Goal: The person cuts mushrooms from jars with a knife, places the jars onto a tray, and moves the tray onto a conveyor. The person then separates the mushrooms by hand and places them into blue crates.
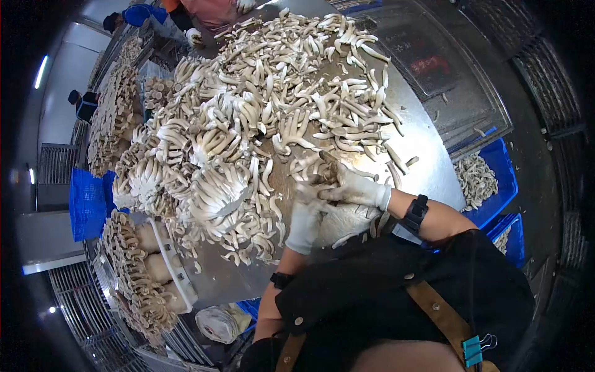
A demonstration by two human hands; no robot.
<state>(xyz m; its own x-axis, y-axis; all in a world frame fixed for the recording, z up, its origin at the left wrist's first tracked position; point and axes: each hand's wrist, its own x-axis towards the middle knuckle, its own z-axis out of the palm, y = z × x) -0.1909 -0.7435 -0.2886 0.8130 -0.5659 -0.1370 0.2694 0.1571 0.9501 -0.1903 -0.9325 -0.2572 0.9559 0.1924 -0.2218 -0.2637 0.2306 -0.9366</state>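
My left hand (305, 218), in a white glove, is slightly blurred at the front of the metal table (421, 155). My right hand (356, 187), gloved in white with dark-stained fingers, meets it from the right. Between the hands, a small bunch of mushrooms (305, 166) with pale stems is gripped by curled fingers, which partly hide it. Just left lies a large mushroom cluster (217, 189), joined at its white base. Beyond the hands spreads a big heap of loose mushrooms (297, 56), with single stems (395, 158) close to my right hand.
Bottles with mushrooms growing from them stand in a white crate (170, 263) at left. A blue basket (88, 204) is behind it. Blue crates (505, 177) with mushrooms sit right of the table. Across the table is a co-worker's gloved hand (194, 37).
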